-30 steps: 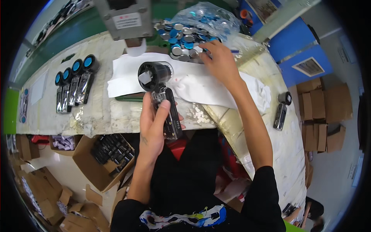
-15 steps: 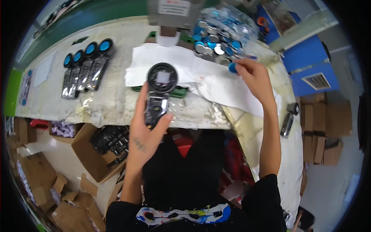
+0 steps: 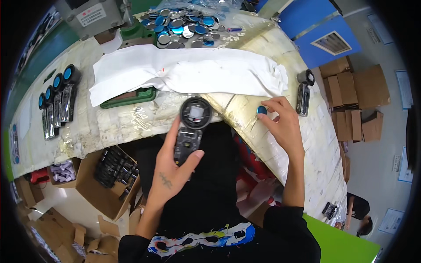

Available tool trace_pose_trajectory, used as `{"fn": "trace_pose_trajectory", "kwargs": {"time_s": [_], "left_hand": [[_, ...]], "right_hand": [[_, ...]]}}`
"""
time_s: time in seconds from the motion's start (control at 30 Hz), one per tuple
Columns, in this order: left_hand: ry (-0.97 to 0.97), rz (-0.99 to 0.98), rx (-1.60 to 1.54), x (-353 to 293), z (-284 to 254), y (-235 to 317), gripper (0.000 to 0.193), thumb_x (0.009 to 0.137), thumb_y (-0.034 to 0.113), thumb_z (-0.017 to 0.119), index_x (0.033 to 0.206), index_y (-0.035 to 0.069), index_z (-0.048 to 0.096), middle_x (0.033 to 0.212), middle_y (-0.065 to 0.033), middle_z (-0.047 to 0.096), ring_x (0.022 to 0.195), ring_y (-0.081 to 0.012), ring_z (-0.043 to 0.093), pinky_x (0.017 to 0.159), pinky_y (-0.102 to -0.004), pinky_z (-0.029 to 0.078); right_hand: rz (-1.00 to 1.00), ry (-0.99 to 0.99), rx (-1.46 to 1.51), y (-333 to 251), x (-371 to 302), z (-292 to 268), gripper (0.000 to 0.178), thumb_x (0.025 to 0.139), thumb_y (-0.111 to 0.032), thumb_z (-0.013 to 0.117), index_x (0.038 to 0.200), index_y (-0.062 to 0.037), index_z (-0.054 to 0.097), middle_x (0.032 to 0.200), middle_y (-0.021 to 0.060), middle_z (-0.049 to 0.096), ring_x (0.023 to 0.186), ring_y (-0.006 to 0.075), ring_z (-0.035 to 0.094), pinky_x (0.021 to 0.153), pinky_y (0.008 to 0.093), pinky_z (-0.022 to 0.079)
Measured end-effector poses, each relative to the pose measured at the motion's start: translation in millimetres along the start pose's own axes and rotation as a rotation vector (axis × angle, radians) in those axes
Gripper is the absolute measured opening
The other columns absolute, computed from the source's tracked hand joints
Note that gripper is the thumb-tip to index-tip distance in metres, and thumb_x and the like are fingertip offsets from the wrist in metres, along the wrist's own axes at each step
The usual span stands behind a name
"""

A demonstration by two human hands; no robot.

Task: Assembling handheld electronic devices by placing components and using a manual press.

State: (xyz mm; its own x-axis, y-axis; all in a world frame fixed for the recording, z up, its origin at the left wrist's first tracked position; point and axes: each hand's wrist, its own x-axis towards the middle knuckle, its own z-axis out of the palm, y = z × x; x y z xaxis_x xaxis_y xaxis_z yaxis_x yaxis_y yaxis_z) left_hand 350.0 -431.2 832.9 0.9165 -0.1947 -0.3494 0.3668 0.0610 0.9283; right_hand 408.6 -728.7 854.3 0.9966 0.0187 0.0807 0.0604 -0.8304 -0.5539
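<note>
My left hand (image 3: 170, 173) is closed around the handle of a black device with a round, ring-like head (image 3: 195, 114). A pale square sits in the middle of that head, which faces up. Between the thumb and fingertips of my right hand (image 3: 284, 125) is a small round blue disc (image 3: 262, 110), held over the table to the right of the device and apart from it. Farther back lies a pile of loose blue and silver discs (image 3: 188, 30). A white cloth (image 3: 210, 70) stretches across the table beyond both hands.
Several similar black devices (image 3: 68, 103) with blue-faced heads lie in a row at the left. Another device (image 3: 303, 98) rests at the right. A grey machine (image 3: 90, 19) stands at the back left. Below the table edge is a carton of black parts (image 3: 94, 188). Another person (image 3: 359, 208) is at far right.
My view has turned to the right. My right hand has brought the blue disc away from the pile, nearer to me and to the device. My left hand keeps its hold on the device.
</note>
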Motion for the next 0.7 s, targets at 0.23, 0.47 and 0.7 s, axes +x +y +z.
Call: {"fn": "trace_pose_trajectory", "kwargs": {"time_s": [0.23, 0.47, 0.7], "left_hand": [[-0.046, 0.252, 0.218, 17, 41, -22, 0.082, 0.092, 0.002, 0.069, 0.161, 0.003, 0.025, 0.129, -0.0108, 0.061, 0.084, -0.0087, 0.059, 0.066, -0.0231, 0.051], [-0.064, 0.236, 0.214, 22, 58, -18, 0.082, 0.091, 0.005, 0.071, 0.158, -0.007, 0.026, 0.145, -0.0238, 0.052, 0.133, -0.0243, 0.052, 0.111, -0.0338, 0.04], [-0.058, 0.312, 0.304, 26, 66, -25, 0.085, 0.093, 0.013, 0.07, 0.16, -0.003, 0.02, 0.123, -0.0235, 0.056, 0.109, -0.0355, 0.059, 0.098, -0.0407, 0.046]], "right_hand": [[-0.062, 0.043, -0.123, 7, -6, 8, 0.027, 0.081, -0.006, 0.074, 0.108, -0.0017, 0.073, 0.097, 0.0099, 0.066, 0.081, 0.0233, 0.066, 0.068, 0.0334, 0.054], [-0.191, 0.044, 0.124, -30, -13, -11, 0.035, 0.078, 0.0, 0.072, 0.113, -0.003, 0.073, 0.099, 0.0117, 0.063, 0.085, 0.0239, 0.067, 0.07, 0.0337, 0.054], [-0.36, -0.063, 0.109, -36, -8, -2, 0.042, 0.075, 0.002, 0.072, 0.117, -0.0047, 0.072, 0.101, 0.0119, 0.062, 0.084, 0.0246, 0.067, 0.07, 0.0339, 0.055]]}}
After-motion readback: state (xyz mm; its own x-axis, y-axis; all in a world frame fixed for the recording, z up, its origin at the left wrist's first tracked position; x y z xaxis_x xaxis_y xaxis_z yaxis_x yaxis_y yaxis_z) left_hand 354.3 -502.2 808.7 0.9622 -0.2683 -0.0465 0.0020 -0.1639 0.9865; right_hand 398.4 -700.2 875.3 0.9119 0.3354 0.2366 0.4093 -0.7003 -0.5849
